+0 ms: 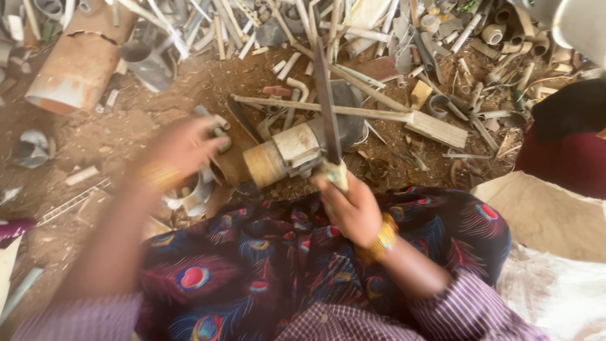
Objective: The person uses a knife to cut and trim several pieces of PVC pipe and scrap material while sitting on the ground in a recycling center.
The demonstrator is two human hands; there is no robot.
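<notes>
Gripping a long flat metal blade [324, 95] by its pale, worn handle, the right hand [351, 207] sits at lower centre of the frame, fingers curled tight around the grip, a gold-coloured bangle [381, 240] at the wrist. The blade is dull grey and stands nearly upright, its lower edge meeting a short, stubby cylinder of cream plastic pipe [284, 155] that lies on its side at the middle of the frame. Left of the pipe, the left hand [183, 146] is motion-blurred; it seems to close around a small grey pipe piece [214, 123], though how firmly cannot be told. Dark cloth patterned with peacock feathers [252, 265] fills the lower frame. Brown, crumbly dirt [126, 120] spreads across the centre left, strewn with chips. A wide rust-orange pipe section [79, 60] lies at the upper left, and a tangled heap of pale tubes and strips [404, 38] crowds the top.
</notes>
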